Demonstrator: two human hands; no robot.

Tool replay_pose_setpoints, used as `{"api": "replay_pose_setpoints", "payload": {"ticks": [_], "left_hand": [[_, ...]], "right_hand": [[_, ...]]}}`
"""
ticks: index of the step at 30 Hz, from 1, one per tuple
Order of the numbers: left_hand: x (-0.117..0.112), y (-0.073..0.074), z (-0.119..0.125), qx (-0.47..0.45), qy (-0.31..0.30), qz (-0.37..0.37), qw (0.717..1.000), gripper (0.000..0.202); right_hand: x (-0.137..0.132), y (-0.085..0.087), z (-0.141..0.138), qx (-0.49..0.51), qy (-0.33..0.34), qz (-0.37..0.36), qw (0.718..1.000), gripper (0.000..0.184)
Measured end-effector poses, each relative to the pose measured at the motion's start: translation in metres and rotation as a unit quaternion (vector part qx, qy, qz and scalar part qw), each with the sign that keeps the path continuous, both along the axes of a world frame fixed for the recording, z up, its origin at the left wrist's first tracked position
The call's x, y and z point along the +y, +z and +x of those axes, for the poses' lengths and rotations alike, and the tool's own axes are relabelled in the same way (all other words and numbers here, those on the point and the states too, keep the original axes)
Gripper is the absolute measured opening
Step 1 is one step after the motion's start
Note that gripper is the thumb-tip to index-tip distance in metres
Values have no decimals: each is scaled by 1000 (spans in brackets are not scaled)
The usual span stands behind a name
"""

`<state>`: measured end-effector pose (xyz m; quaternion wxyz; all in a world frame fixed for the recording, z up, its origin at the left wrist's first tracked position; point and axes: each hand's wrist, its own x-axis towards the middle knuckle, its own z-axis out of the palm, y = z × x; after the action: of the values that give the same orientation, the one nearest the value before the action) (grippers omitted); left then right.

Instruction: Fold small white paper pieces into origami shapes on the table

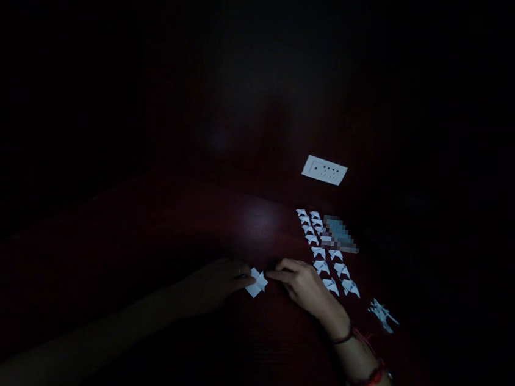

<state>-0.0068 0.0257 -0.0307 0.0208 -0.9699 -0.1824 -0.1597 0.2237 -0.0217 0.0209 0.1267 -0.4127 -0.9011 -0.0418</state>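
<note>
A small piece of folded white paper [256,285] with several pointed corners lies on the dark red tabletop in front of me. My left hand [223,281] holds its left side, with the thumb over the paper and the other fingers in shadow. A ring-like glint shows on one of those fingers. My right hand [301,282] is just to the right of the paper, fingers partly bent and a little apart. One fingertip reaches the paper's right edge; whether it touches cannot be made out. Red and dark bracelets [369,383] circle my right wrist and forearm.
Two rows of similar folded white paper pieces [321,266] run along the right of the table. Beside them lies a blurred-out flat item [341,234]. Nearer sits a pile of thin paper strips [382,315]. A white socket plate [325,170] is behind. Surroundings are very dark.
</note>
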Motion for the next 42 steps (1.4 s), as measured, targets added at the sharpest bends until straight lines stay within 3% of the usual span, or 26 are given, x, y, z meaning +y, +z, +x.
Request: {"api": "replay_pose_setpoints", "payload": {"ticks": [9, 14, 21, 28, 33, 38, 42], "left_hand": [[3, -12, -2, -11, -19, 11, 1000, 51], [-3, -6, -3, -31, -28, -10, 999, 49], [-7, 4, -5, -54, 24, -84, 995, 52], [-14, 17, -3, -86, -38, -140, 986, 39], [-8, 16, 0, -127, -2, -94, 987, 45], [3, 4, -2, -51, 11, -38, 998, 40], [2, 3, -3, -22, 20, -35, 999, 38]], "right_hand": [[0, -8, -4, 32, 41, -101, 994, 36], [0, -6, -5, 22, 37, -99, 994, 36], [-2, -2, -5, -20, 16, -84, 996, 30], [3, -4, -1, -71, -55, -43, 995, 30], [4, -5, -4, -48, -71, -31, 996, 31], [-1, -5, -12, -6, -49, -42, 998, 30], [-3, -6, -16, 16, -40, -59, 997, 31]]}}
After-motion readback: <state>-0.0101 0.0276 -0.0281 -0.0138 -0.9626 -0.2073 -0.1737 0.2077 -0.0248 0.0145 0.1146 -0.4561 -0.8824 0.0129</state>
